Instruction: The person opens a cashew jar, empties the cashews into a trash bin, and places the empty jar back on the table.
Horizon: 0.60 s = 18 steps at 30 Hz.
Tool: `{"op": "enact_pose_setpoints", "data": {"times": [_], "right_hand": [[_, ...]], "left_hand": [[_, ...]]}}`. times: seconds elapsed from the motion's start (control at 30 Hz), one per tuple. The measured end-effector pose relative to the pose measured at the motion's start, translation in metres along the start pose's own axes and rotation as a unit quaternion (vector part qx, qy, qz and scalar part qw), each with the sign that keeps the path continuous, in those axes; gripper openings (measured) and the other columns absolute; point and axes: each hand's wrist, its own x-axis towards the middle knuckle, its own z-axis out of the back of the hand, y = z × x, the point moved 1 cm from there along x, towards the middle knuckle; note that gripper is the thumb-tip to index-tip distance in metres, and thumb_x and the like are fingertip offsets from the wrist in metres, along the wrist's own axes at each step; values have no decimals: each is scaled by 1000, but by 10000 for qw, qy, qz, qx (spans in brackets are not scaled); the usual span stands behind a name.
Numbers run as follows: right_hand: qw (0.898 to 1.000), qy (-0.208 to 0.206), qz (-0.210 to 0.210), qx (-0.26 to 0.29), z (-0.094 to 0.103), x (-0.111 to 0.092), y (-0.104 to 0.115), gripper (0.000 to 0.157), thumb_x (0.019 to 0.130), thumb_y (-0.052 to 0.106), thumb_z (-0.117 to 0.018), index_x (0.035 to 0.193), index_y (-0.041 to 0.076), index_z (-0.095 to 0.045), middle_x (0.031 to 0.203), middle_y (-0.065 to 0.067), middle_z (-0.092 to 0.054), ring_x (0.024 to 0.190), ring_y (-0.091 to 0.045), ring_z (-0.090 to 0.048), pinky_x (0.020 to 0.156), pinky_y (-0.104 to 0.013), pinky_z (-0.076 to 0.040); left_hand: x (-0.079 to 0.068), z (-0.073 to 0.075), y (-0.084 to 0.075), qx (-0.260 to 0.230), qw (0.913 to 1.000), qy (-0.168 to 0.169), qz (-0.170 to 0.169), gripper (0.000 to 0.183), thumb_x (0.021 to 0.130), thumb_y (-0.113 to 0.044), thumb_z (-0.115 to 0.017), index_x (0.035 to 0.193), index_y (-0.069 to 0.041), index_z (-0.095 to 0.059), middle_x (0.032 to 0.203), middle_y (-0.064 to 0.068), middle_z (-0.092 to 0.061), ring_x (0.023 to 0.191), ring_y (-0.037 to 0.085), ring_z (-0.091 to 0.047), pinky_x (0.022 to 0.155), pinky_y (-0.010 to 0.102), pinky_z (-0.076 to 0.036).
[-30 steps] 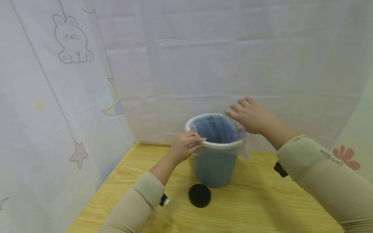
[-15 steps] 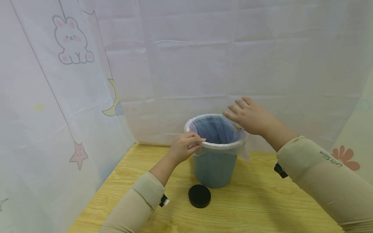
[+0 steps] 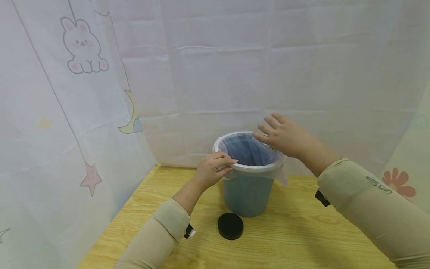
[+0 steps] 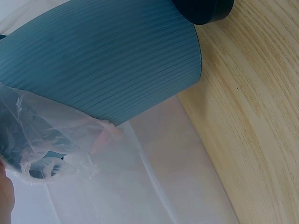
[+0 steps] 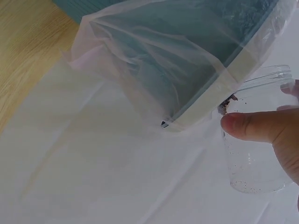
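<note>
A blue-green trash bin [image 3: 248,196] with a pale rim stands on the table, lined with a clear plastic bag [image 5: 135,51] folded over the rim. My left hand [image 3: 212,170] grips the near left part of the rim, fingers over it and the bag. Above the right side of the bin's mouth, my right hand [image 3: 285,135] holds a clear jar [image 5: 254,161], thumb on one side and fingers on the other. The jar is tipped toward the bin. Dark, dry-looking scraps [image 5: 227,103] cling near its neck, with tiny specks at its base.
A round black lid [image 3: 230,226] lies on the wood-grain table [image 3: 289,246] in front of the bin. Behind the table hangs a pale cloth [image 3: 215,82], and another with a printed rabbit [image 3: 82,45] hangs at the left.
My right hand has shifted slightly left over the bin's mouth and turned, with the jar in it. The left hand, bin and lid stay where they were.
</note>
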Motion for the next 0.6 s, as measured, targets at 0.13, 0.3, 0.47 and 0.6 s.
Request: {"op": "enact_pose_setpoints", "data": {"times": [0.13,0.3,0.47,0.6], "right_hand": [[9999,-4,108,-105,0,1,2,76,71,32,-77,137,22,-41,136,-11,-42,127,-35,-35,107,-50,-18],[9994,-90,204,-263,-2,3,2,78,71,28,-78,138,23,-40,136,-9,-42,127,-34,-34,108,-49,-16],[9996,-35,178,-233,-3,3,3,78,71,25,-78,138,22,-39,137,-10,-42,128,-35,-33,107,-51,-16],[9999,-35,72,-82,-4,2,3,79,71,33,-78,138,20,-40,136,-11,-42,127,-36,-34,106,-52,-19]], "left_hand": [[0,-1,0,5,10000,46,28,24,77,-17,-74,100,-15,-72,91,-4,-63,74,7,-56,62,16,-44],[0,-1,0,0,10000,37,8,24,76,-17,-74,100,-15,-72,91,-4,-63,74,7,-56,63,16,-44],[0,-2,1,-12,10000,24,-4,24,76,-16,-74,100,-15,-72,91,-3,-63,74,8,-56,63,17,-44],[0,-2,2,-10,10000,40,11,23,76,-15,-74,99,-13,-72,91,-3,-63,75,8,-56,63,17,-44]]}}
